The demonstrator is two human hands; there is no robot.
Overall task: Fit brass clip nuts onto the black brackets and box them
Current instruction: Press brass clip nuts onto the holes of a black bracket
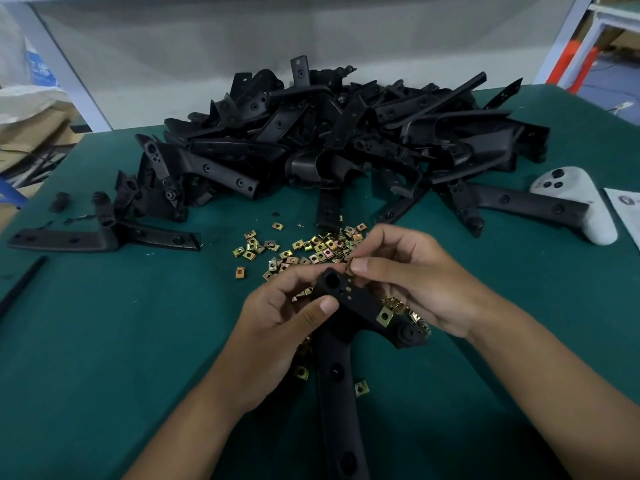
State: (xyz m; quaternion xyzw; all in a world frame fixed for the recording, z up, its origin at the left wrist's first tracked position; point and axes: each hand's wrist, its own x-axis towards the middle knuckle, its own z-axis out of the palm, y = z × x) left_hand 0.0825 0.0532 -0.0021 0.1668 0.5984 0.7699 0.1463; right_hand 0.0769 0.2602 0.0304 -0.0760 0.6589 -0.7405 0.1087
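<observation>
From the head camera, two bare hands work over the near middle of a green-matted worktop (104,341). The left hand (277,317) curls thumb and fingers round the top end of one long black plastic bracket (337,368). Its long axis runs from that raised end, pointing toward the far edge, down to the near edge, with a short arm branching to the right. One brass clip nut already fitted (384,316) sits on that arm. The right hand (412,271) pinches a second brass clip nut (349,266) between thumb and forefinger, right at the bracket's top end; whether it touches the plastic is hard to tell.

Several dozen loose brass clip nuts (304,249) lie scattered beyond and under the hands. A large heap of black brackets (329,140), too tangled to count, fills the far middle. One white handheld controller (575,202) lies near the right edge.
</observation>
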